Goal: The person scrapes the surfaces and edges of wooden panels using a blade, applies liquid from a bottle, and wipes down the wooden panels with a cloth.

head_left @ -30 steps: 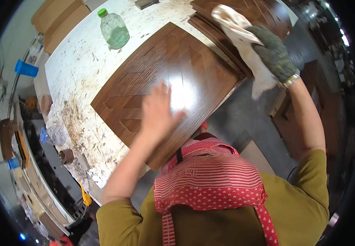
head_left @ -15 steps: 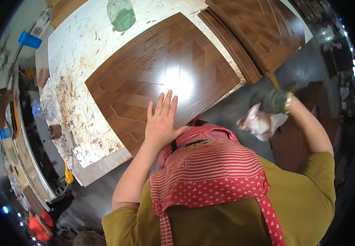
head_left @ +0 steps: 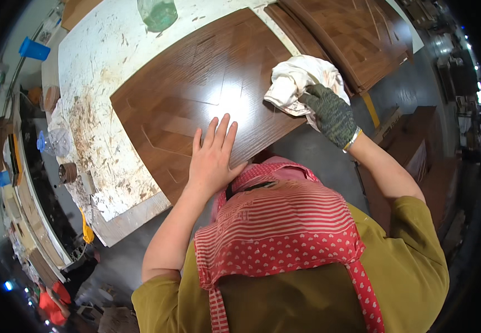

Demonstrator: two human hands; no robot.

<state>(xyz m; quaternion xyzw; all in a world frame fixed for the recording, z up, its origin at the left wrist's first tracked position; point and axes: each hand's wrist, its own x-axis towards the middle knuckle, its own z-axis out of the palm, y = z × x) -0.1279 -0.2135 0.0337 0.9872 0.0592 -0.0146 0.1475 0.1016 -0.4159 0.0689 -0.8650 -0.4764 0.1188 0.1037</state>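
Faint lettering (head_left: 241, 217) on the apron (head_left: 290, 248) is unreadable.

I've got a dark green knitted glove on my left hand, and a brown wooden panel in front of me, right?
No: in the head view, the dark green knitted glove is on your right hand; the brown wooden panel lies before you.

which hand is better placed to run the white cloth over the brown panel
Probably the right hand: gloved, it holds the white cloth at the right end of the brown panel. The bare left hand rests on the panel near its front edge, so seems better suited to steadying.
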